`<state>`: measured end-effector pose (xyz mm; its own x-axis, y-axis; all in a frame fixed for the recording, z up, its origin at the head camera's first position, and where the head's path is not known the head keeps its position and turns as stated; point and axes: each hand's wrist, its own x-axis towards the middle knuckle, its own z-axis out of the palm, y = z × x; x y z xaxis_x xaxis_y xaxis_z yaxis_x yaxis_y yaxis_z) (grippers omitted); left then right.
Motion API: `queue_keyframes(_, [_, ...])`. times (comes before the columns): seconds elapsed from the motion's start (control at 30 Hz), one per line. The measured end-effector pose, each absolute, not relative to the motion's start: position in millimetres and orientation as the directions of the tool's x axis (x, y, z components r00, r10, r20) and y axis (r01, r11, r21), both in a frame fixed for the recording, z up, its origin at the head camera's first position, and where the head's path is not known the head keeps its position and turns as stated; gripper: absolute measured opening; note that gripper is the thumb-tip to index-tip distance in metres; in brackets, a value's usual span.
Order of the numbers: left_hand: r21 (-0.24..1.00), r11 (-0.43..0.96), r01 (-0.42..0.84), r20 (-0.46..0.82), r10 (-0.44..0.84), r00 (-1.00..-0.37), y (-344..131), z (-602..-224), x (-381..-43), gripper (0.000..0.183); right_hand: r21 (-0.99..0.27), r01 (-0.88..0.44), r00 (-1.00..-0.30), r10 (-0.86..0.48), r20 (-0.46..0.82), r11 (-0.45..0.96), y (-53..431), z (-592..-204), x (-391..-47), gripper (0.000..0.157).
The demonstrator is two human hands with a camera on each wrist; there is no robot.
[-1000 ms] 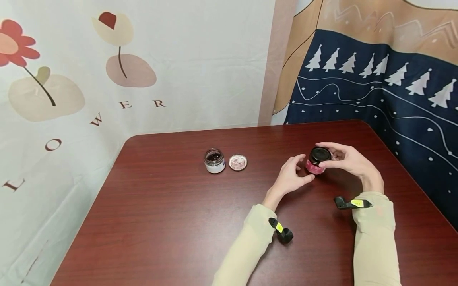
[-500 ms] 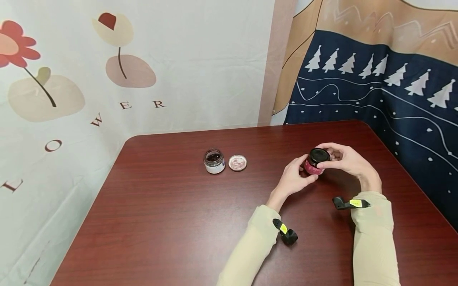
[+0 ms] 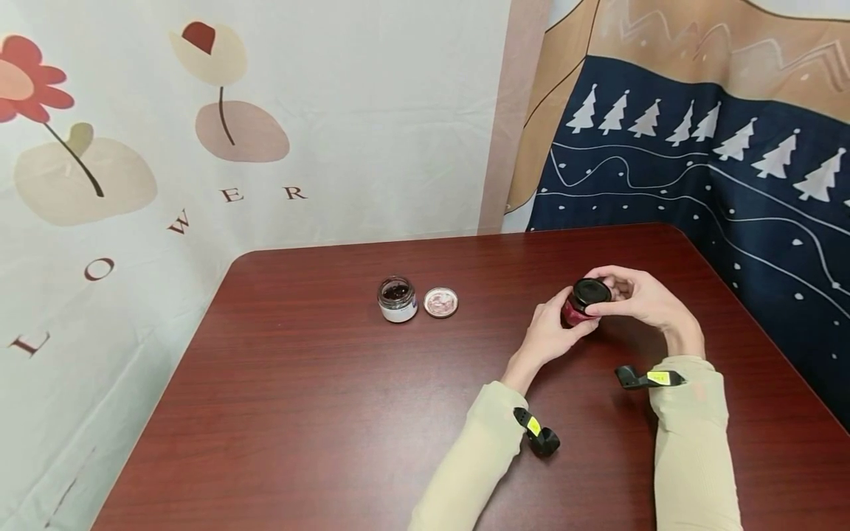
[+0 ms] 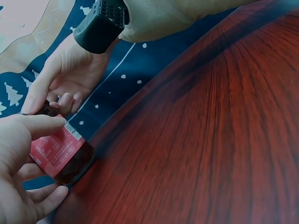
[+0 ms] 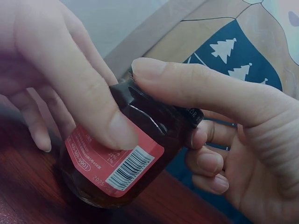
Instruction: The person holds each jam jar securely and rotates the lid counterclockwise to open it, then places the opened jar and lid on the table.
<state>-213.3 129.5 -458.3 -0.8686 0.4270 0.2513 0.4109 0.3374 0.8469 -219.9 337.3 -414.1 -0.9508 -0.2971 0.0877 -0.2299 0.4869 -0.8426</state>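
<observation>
Hands [image 3: 553, 330] grip the jar [image 5: 114, 161], its barcode [image 5: 130, 169] showing in the wrist views only.

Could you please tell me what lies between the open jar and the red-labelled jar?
The head view shows, from the open jar across: a round lid, then bare table, then the left hand, which grips the red-labelled jar.

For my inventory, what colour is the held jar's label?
Pinkish-red label, clearest in the right wrist view.
</observation>
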Motion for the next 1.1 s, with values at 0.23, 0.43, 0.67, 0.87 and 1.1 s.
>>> queue_keyframes(0.23, [0.86, 0.375, 0.347, 0.2, 0.379, -0.904, 132.1, -460.6, -212.7, 0.059, -0.87, -0.248, -0.944, -0.309, 0.118, 0.427, 335.0, -416.1, -220.8, 0.048])
queue_keyframes(0.43, [0.858, 0.377, 0.35, 0.208, 0.367, -0.907, 132.1, -460.7, -212.6, 0.058, -0.856, -0.282, -0.937, -0.315, 0.15, 0.433, 333.1, -415.1, -220.1, 0.047])
queue_keyframes(0.67, [0.852, 0.356, 0.383, 0.255, 0.357, -0.899, 130.4, -459.8, -211.2, 0.058, -0.854, -0.286, -0.94, -0.302, 0.161, 0.434, 331.6, -410.9, -218.4, 0.045])
queue_keyframes(0.87, [0.842, 0.376, 0.386, 0.277, 0.313, -0.908, 130.3, -457.6, -209.6, 0.058, -0.838, -0.3, -0.943, -0.276, 0.187, 0.456, 329.1, -406.6, -218.6, 0.045])
queue_keyframes(1.1, [0.797, 0.425, 0.429, 0.354, 0.247, -0.902, 130.8, -451.7, -207.2, 0.056, -0.853, -0.315, -0.941, -0.251, 0.225, 0.417, 323.2, -404.7, -219.5, 0.044])
